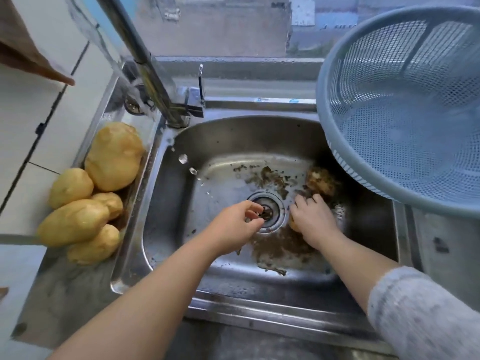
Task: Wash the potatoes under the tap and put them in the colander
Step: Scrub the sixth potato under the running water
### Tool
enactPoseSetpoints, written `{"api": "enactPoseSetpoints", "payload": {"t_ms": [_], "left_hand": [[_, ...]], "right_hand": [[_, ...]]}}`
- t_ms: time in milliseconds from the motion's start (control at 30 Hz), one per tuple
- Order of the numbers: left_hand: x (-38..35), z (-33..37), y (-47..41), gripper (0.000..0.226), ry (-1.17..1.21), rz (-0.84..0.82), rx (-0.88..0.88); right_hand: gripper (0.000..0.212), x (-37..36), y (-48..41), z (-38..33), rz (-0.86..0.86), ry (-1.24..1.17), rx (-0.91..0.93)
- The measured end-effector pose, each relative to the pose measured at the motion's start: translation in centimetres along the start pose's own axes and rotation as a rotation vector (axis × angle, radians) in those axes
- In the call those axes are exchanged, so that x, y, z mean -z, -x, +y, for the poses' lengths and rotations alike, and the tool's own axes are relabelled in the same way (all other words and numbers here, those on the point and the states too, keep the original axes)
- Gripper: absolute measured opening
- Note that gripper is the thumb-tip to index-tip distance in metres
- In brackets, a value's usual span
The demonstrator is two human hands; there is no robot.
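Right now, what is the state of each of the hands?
Left hand: pinching dark debris at the drain.
Right hand: gripping a muddy potato.

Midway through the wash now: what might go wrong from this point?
Mud and scraps around the drain strainer, where the left hand pinches at them, may clog it. The clean potatoes piled on the narrow sink ledge could roll into the dirty basin. The muddy potato gripped by the right hand may slip.
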State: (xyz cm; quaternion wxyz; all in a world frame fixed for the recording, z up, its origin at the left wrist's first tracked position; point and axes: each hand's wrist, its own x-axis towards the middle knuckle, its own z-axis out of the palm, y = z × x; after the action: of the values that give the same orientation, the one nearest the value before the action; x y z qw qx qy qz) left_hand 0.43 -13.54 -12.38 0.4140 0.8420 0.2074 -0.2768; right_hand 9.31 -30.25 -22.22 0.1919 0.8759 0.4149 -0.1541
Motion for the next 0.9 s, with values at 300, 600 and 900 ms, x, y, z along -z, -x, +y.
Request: {"api": "enactPoseSetpoints", "payload": {"t_ms": [300,600,900], "left_hand": [[2.0,-1.5,1.9,0.025,0.976,0.245,0.279],[7.1,-1.2,6.2,0.035,1.349,0.160,0.093],[10.5,-2.0,7.4,0.049,1.226,0.039,-0.004]], "right_hand": [[0.073,8.8,0.9,-4.6,0.129,-1.251,-0.252],[0.044,18.6,0.9,-9.0,0.457,-1.529,-0.241],[0.023,22.5,0.1,-9.3,0.826,-1.254,-0.001]]}}
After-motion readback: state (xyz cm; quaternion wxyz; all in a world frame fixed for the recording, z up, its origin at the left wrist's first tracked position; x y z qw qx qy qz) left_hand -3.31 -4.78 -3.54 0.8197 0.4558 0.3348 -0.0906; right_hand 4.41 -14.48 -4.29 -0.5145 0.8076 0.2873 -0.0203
